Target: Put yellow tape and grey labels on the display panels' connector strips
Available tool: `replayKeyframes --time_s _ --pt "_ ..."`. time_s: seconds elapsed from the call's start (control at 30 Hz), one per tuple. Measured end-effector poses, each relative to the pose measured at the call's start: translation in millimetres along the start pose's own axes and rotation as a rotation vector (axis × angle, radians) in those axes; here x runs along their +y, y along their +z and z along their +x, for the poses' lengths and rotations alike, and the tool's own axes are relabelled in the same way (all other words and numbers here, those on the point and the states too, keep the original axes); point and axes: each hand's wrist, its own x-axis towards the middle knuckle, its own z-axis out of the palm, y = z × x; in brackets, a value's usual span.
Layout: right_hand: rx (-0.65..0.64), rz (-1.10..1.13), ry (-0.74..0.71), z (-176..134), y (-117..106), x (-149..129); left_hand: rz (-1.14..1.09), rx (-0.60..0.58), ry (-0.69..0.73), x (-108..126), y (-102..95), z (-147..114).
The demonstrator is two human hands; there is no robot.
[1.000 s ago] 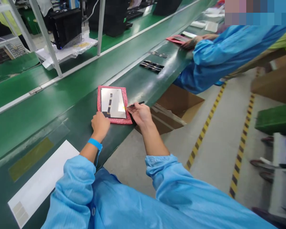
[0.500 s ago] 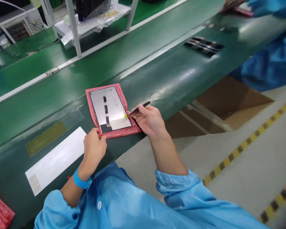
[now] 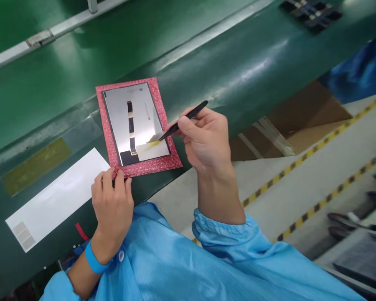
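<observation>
A silver display panel [image 3: 141, 113] with a dark flex strip down its middle lies on a pink bubble-wrap sheet [image 3: 163, 161] at the near edge of the green conveyor belt [image 3: 207, 54]. My left hand [image 3: 113, 207] pinches the pink sheet's near left corner. My right hand [image 3: 207, 140] holds black tweezers [image 3: 183, 120], whose tip lifts a small yellow tab [image 3: 154, 143] off the panel's lower right area.
A white paper sheet [image 3: 56, 200] lies on the belt to the left, beside a yellowish tape patch [image 3: 34, 165]. Dark strips [image 3: 311, 9] sit far up the belt. A cardboard box [image 3: 294, 121] stands on the floor under the edge.
The view has come closer and lower over the panel. My left hand slid to the sheet's near left corner, and the tweezers now lift the yellow tab from the panel's edge.
</observation>
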Motion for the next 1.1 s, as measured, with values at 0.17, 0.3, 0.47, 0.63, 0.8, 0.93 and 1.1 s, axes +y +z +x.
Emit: replayKeyframes --time_s 0.17,0.3,0.47,0.63,0.8,0.93,1.1 --pt "-0.076 -0.035 0.088 -0.2 17.0 -2.6 -0.027 -0.002 0.045 1.8 -0.1 -3.9" --pt "-0.07 -0.065 0.091 1.3 17.5 2.2 -0.147 0.093 0.05 -0.1 3.2 13.9" --pt "0.014 -0.144 0.085 -3.9 22.4 8.6 -0.284 0.135 0.093 -3.4 20.9 34.6" --pt "0.082 -0.186 0.133 -6.8 33.0 11.2 -0.239 0.072 0.088 -4.9 26.0 35.6" --pt "0.111 -0.2 0.155 -6.4 37.3 10.1 -0.227 0.065 0.097 -7.1 24.8 33.6" --pt "0.111 -0.213 0.177 -6.9 37.5 6.0 -0.221 0.051 0.088 -7.1 24.3 33.3" --pt "0.102 -0.217 0.229 -8.2 33.5 4.7 -0.237 0.053 0.079 -6.0 22.8 35.0"
